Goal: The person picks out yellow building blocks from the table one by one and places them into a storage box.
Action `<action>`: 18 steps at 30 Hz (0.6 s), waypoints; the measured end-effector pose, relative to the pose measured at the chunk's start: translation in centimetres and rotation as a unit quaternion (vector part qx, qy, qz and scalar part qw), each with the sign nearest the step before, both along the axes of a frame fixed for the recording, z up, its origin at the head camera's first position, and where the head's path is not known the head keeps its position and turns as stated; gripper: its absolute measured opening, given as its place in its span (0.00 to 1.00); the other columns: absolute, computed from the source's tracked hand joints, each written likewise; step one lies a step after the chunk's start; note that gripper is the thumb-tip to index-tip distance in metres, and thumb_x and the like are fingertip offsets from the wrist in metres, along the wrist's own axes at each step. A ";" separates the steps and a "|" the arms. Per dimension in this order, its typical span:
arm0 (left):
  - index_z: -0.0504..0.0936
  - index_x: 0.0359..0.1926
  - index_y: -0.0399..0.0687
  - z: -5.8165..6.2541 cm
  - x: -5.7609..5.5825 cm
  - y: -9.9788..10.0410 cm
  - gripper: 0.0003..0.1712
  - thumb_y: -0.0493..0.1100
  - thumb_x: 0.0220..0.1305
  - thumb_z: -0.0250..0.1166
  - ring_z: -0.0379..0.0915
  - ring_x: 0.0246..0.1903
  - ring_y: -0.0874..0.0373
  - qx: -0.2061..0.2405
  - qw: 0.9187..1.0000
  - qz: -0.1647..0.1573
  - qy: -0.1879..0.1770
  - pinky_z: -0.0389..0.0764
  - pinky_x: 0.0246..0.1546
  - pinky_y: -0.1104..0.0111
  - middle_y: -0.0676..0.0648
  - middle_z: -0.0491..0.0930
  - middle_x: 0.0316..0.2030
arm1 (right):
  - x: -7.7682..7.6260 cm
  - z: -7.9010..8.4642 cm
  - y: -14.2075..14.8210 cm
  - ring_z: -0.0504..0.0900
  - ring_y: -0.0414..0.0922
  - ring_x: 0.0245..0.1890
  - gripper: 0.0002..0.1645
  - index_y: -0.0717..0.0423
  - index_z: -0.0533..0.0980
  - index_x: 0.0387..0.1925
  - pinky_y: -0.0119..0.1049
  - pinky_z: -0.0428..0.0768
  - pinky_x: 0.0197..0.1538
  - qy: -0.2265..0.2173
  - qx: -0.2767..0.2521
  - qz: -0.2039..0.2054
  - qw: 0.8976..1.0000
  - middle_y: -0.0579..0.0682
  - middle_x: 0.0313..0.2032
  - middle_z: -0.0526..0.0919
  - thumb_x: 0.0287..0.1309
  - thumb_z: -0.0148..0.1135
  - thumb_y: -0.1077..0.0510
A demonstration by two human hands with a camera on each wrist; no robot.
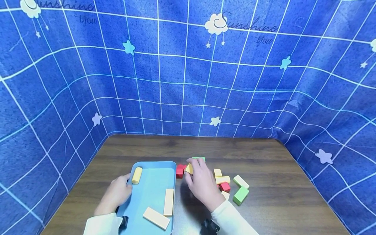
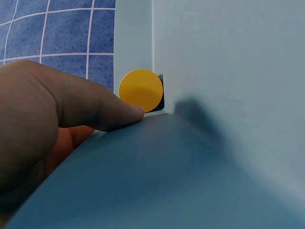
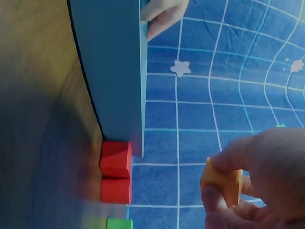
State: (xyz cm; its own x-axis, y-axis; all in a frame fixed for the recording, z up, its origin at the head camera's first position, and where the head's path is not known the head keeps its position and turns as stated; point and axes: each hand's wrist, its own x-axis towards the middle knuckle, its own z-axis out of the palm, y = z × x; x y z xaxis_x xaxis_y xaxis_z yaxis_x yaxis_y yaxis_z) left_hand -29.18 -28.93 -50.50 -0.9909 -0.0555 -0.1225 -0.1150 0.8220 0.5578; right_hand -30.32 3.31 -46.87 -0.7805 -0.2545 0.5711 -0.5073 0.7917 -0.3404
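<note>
A light blue tray (image 1: 152, 182) lies on the table. My left hand (image 1: 118, 193) grips its left wall; in the left wrist view one digit lies over the rim and other fingers are outside. Near that hand, a yellow cylinder block (image 1: 136, 175) lies in the far left corner of the tray. Two pale wooden planks (image 1: 156, 218) lie toward its near right part. Right of the tray, my right hand (image 1: 202, 182) pinches a yellow block (image 3: 223, 182) between thumb and fingers, raised off the table. Red blocks (image 3: 116, 160) sit beside the tray's wall, left of that hand.
Right of my right hand lies a loose group: a yellow cylinder (image 1: 222, 180), a red block (image 1: 225, 187), a green block (image 1: 241, 195) and several pale ones. Another green block (image 1: 200, 159) lies behind the hand. A blue patterned cloth (image 1: 188, 81) surrounds the wooden table (image 1: 235, 148).
</note>
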 end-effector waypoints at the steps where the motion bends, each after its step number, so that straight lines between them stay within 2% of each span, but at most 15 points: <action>1: 0.57 0.67 0.30 0.0 0.0 0.0 0.30 0.34 0.64 0.49 0.68 0.27 0.53 0.000 1.000 0.000 -0.001 0.71 0.28 0.59 0.27 0.64 0.59 | 0.1 0.0 -0.1 0.75 0.41 0.30 0.26 0.50 0.71 0.53 0.40 0.81 0.34 0.001 -0.001 0.007 1.000 0.48 0.44 0.73 0.52 0.66 0.51; 3: 0.57 0.67 0.30 0.0 0.0 0.0 0.30 0.34 0.65 0.49 0.68 0.28 0.53 -0.001 1.000 -0.001 0.000 0.71 0.30 0.59 0.27 0.64 0.60 | 0.3 0.0 -0.4 0.75 0.41 0.35 0.26 0.51 0.71 0.52 0.42 0.81 0.38 0.002 -0.003 0.019 1.000 0.47 0.44 0.75 0.51 0.67 0.51; 5: 0.57 0.67 0.30 0.0 0.0 0.0 0.30 0.34 0.64 0.49 0.68 0.26 0.53 0.002 1.000 0.000 -0.001 0.71 0.29 0.59 0.28 0.64 0.60 | 0.5 0.0 -0.6 0.75 0.40 0.36 0.26 0.52 0.71 0.52 0.41 0.81 0.38 0.000 -0.004 0.031 1.000 0.47 0.44 0.76 0.52 0.67 0.51; 7: 0.58 0.67 0.30 0.0 0.0 0.0 0.30 0.34 0.64 0.49 0.69 0.28 0.52 -0.001 1.000 -0.002 0.002 0.71 0.30 0.59 0.28 0.65 0.60 | 0.6 0.0 -0.8 0.75 0.40 0.37 0.26 0.52 0.71 0.51 0.41 0.81 0.39 -0.002 -0.001 0.038 0.999 0.47 0.43 0.77 0.52 0.67 0.51; 18: 0.58 0.66 0.29 0.1 0.1 0.1 0.30 0.34 0.64 0.49 0.69 0.38 0.47 -0.008 1.000 -0.001 0.003 0.72 0.34 0.56 0.26 0.64 0.60 | 1.5 -0.5 -2.0 0.73 0.35 0.35 0.22 0.53 0.75 0.49 0.34 0.81 0.38 0.005 0.026 0.102 0.994 0.45 0.40 0.78 0.52 0.68 0.53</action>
State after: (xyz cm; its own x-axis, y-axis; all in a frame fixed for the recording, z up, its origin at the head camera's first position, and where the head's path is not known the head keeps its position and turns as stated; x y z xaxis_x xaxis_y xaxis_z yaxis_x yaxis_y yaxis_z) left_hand -29.10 -28.85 -50.42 -0.9918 -0.0555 -0.1151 -0.1097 0.8314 0.5447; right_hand -28.78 1.34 -47.34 -0.7034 -0.4367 0.5608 -0.6627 0.6881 -0.2954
